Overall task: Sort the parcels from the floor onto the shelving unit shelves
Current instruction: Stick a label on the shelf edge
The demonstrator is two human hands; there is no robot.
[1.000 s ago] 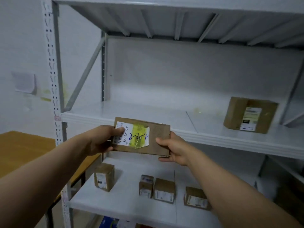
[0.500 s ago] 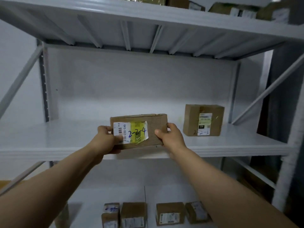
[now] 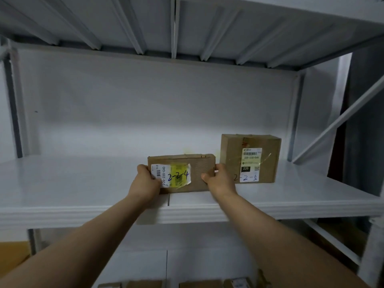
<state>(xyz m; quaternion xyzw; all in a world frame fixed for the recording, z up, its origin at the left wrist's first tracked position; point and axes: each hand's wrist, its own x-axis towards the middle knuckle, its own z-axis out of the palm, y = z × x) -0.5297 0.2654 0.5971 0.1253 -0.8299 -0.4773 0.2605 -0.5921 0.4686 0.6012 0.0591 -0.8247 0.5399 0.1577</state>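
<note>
The flat brown cardboard parcel (image 3: 196,185) stands on its long edge over the white metal shelf (image 3: 83,183), near the shelf's front lip and a little right of its middle seam. Its broad face is turned toward the camera. That face carries a white barcode label printed "220-220-040", crossed by a patch of yellow tape, with "2-2-4" handwritten over it in blue. The parcel's lower edge meets the shelf surface, but whether it rests there or hangs just above cannot be told.

Both hands have hold of it. The left hand (image 3: 145,183) grips the left end, its thumb laid over the edge of the label and its fingers hidden behind. The right hand (image 3: 220,179) grips the right end, its thumb pressed on the front face beside a patch of fine ribbing and its fingers wrapped round the end. Both bare forearms reach up from the bottom of the view.

Just to the right and a little further back on the same shelf stands a taller brown cardboard box (image 3: 230,150), taped along the top. It bears a white label with the same printed number and a handwritten mark that starts "2-2-"; the last figure is unclear. The right hand overlaps this box's lower left corner, and contact between the two parcels cannot be judged.

Overhead is the ribbed grey underside of the next shelf (image 3: 174,28). A grey diagonal brace (image 3: 340,119) crosses at the right. Below, the tops of several small cardboard boxes (image 3: 143,284) show on the lower shelf (image 3: 197,262).
</note>
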